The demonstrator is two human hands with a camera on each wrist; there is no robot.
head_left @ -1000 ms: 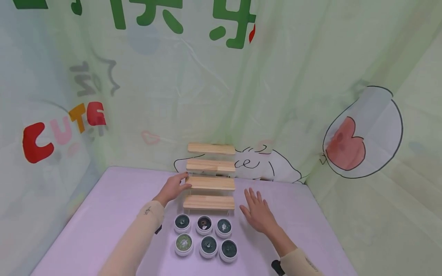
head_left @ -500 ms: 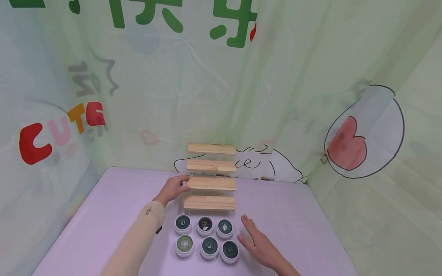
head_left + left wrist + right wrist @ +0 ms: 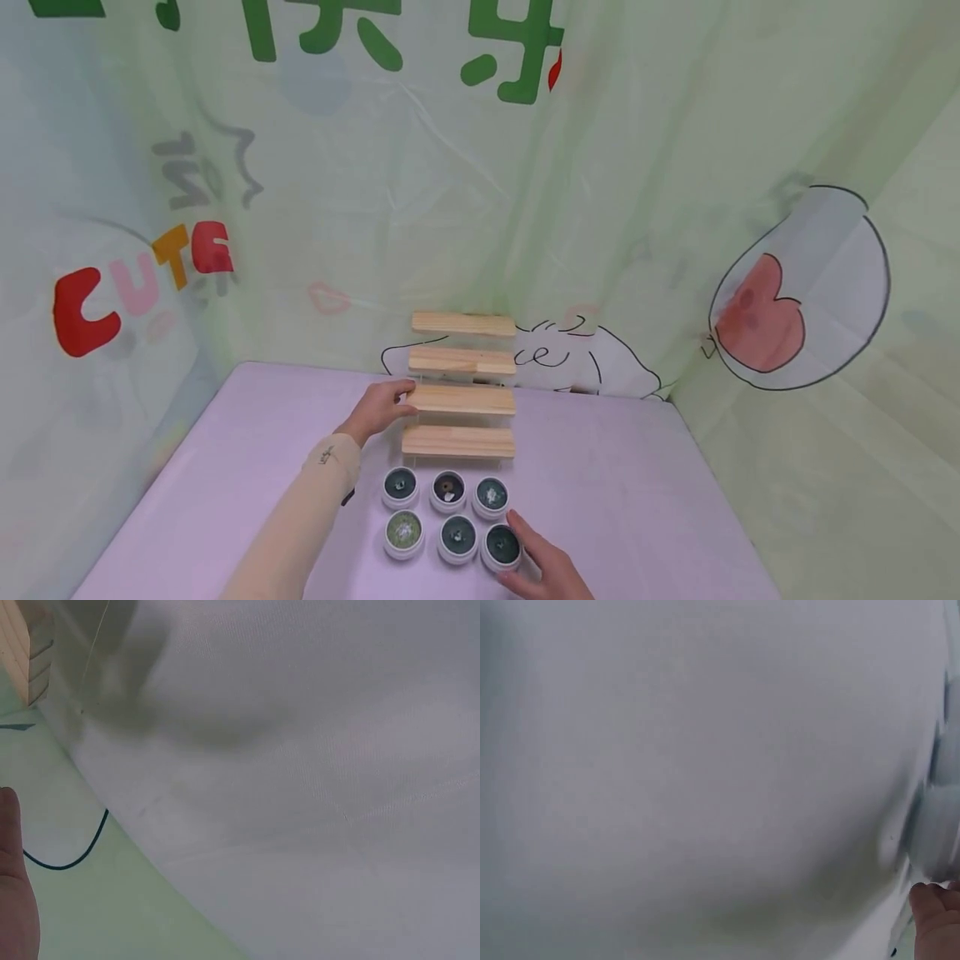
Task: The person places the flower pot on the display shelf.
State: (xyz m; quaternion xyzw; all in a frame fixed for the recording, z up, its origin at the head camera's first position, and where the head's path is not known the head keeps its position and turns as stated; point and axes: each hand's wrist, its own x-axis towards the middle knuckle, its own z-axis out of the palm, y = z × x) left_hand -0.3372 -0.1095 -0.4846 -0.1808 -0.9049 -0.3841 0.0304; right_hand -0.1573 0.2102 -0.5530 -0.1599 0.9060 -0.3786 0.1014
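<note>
A right hand point(image 3: 546, 562), thumb and finger wide, brackets the round white jar with dark green top point(image 3: 502, 546), just to its left.
Whether it presses is unclear; the right wrist view crops both. Beyond, the left hand point(image 3: 377, 410) grips the four-tier pale wooden rack point(image 3: 461, 400), boards running crosswise.

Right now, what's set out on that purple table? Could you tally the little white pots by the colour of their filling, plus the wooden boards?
White pots with dark filling: 5
White pot with green filling: 1
Wooden boards: 4
Total: 10
</note>
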